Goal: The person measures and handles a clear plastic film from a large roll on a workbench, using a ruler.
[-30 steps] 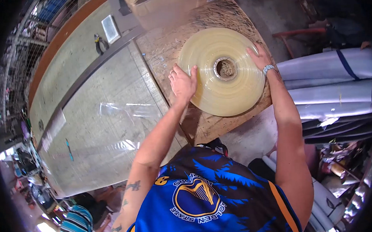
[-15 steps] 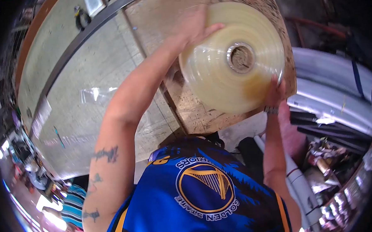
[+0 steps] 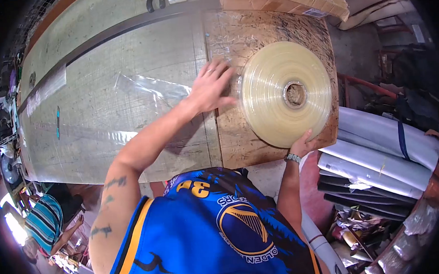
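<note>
A large, flat roll of clear yellowish plastic film (image 3: 269, 93) lies on its side on a worn wooden board (image 3: 239, 148), its hollow core facing up. My right hand (image 3: 302, 145) grips the roll's near edge, thumb on top and the other fingers hidden beneath. Just left of the roll, my left hand (image 3: 213, 86) is held with fingers spread and nothing in them, slightly blurred. Near it, a clear plastic strip (image 3: 154, 91) stretches leftward over the grey tabletop (image 3: 161, 46).
A cardboard box (image 3: 282, 1) stands at the board's far edge. Pliers (image 3: 155, 1) and a thin blue-green tool (image 3: 58, 123) lie on the table. Long wrapped rolls (image 3: 381, 135) are stacked at right. Another person in a striped shirt (image 3: 44, 224) is at lower left.
My left hand has come off the roll's upper left side and moved left, fingers spreading. My right hand has shifted from the roll's right side to its near edge. The view has shifted too.
</note>
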A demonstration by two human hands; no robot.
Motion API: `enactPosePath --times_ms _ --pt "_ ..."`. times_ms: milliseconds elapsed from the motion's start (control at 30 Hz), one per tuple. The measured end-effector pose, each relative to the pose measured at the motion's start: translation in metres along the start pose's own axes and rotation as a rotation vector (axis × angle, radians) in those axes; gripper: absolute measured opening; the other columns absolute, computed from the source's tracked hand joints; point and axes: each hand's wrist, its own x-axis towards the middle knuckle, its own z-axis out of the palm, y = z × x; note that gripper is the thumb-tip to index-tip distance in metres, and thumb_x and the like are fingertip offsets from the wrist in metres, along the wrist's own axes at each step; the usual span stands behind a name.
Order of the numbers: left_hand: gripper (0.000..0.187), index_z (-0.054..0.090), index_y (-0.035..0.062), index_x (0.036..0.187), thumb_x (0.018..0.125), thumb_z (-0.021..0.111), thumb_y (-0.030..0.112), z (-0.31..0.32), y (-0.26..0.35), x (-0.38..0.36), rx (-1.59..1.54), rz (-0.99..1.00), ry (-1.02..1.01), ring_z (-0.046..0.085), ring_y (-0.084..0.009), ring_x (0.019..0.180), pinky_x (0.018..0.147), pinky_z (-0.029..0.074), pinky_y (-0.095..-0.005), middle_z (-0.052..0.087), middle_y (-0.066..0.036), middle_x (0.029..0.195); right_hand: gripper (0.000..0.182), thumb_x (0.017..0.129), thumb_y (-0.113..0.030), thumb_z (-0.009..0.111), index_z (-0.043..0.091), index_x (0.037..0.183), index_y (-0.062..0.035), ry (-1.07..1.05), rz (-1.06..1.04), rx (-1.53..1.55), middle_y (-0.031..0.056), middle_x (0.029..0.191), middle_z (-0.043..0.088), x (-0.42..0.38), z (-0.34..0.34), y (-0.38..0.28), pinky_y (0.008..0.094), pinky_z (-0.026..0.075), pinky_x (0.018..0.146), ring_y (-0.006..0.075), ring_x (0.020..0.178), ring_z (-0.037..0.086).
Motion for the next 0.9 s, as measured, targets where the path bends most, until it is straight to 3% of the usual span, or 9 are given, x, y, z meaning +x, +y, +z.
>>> enactPosePath --times_ms 133,267,433,533,633,733,767,867,900 --pt "0.029 0.067 0.0098 0.111 0.086 0.070 0.024 -0.023 -0.038 -0.066 0.017 0.002 -0.033 0.053 -0.0310 0.125 0.105 0.043 -0.0450 0.060 -0.012 0.128 0.069 0.099 -0.048 0.052 0.053 0.128 0.0144 0.036 -0.089 -0.143 0.0359 0.127 0.055 0.007 0.002 0.020 0.0504 0.041 0.103 0.0484 0.118 0.053" --pt "0.009 0.071 0.0106 0.093 0.086 0.069 0.017 -0.059 -0.086 -0.094 0.024 0.005 -0.017 0.061 -0.0235 0.104 0.092 0.048 -0.0392 0.068 -0.002 0.103 0.072 0.098 -0.051 0.052 0.052 0.129 0.0141 0.006 -0.027 -0.192 0.0350 0.130 0.055 0.017 0.006 0.035 0.0501 0.039 0.106 0.0472 0.122 0.051" --pt "0.011 0.073 0.0096 0.092 0.083 0.069 0.014 -0.111 -0.159 -0.120 0.182 -0.065 -0.130 0.063 -0.0254 0.102 0.092 0.047 -0.0389 0.071 -0.007 0.100 0.070 0.098 -0.050 0.054 0.052 0.131 0.0117 0.000 -0.057 -0.120 0.0326 0.137 0.053 0.017 0.003 0.041 0.0478 0.035 0.110 0.0461 0.127 0.049" --pt "0.011 0.072 0.0091 0.093 0.083 0.069 0.013 -0.136 -0.201 -0.126 0.231 -0.111 -0.158 0.063 -0.0262 0.102 0.091 0.047 -0.0401 0.071 -0.008 0.100 0.065 0.097 -0.046 0.058 0.052 0.131 0.0089 0.008 -0.262 -0.038 0.0261 0.134 0.058 0.010 0.006 0.066 0.0447 0.049 0.096 0.0399 0.116 0.059" --pt "0.012 0.071 0.0091 0.095 0.083 0.067 0.011 -0.159 -0.233 -0.140 0.361 -0.185 -0.112 0.064 -0.0282 0.101 0.090 0.048 -0.0413 0.071 -0.009 0.100 0.062 0.098 -0.040 0.061 0.047 0.137 0.0064 -0.329 0.237 0.115 0.0169 0.126 0.064 -0.029 -0.024 0.018 0.0361 0.057 0.072 0.0276 0.104 0.065" --pt "0.011 0.070 0.0111 0.093 0.084 0.065 0.015 -0.189 -0.253 -0.146 0.397 -0.373 -0.168 0.062 -0.0300 0.106 0.095 0.047 -0.0425 0.070 -0.009 0.101 0.061 0.099 -0.034 0.062 0.041 0.140 0.0054 -0.414 0.255 0.154 0.0114 0.116 0.066 -0.033 -0.029 0.041 0.0278 0.053 0.054 0.0183 0.095 0.065" --pt "0.013 0.069 0.0109 0.096 0.084 0.065 0.014 -0.194 -0.260 -0.148 0.395 -0.409 -0.168 0.061 -0.0306 0.108 0.096 0.047 -0.0428 0.070 -0.009 0.104 0.062 0.099 -0.029 0.062 0.036 0.143 0.0054 -0.403 0.265 0.159 0.0139 0.115 0.065 -0.038 -0.034 0.037 0.0303 0.055 0.068 0.0206 0.099 0.065" --pt "0.024 0.068 0.0108 0.106 0.082 0.063 0.009 -0.207 -0.280 -0.156 0.378 -0.481 -0.133 0.059 -0.0327 0.115 0.099 0.047 -0.0440 0.068 -0.011 0.113 0.063 0.098 -0.028 0.064 0.034 0.143 0.0064 -0.317 0.077 0.165 0.0171 0.119 0.063 -0.031 -0.036 0.056 0.0315 0.053 0.084 0.0220 0.104 0.064" --pt "0.029 0.067 0.0111 0.110 0.081 0.063 0.008 -0.209 -0.285 -0.158 0.356 -0.479 -0.101 0.059 -0.0335 0.118 0.101 0.046 -0.0445 0.067 -0.011 0.118 0.070 0.097 -0.028 0.066 0.030 0.145 0.0080 -0.325 0.069 0.165 0.0216 0.128 0.059 -0.038 -0.048 0.023 0.0344 0.048 0.097 0.0250 0.110 0.062"
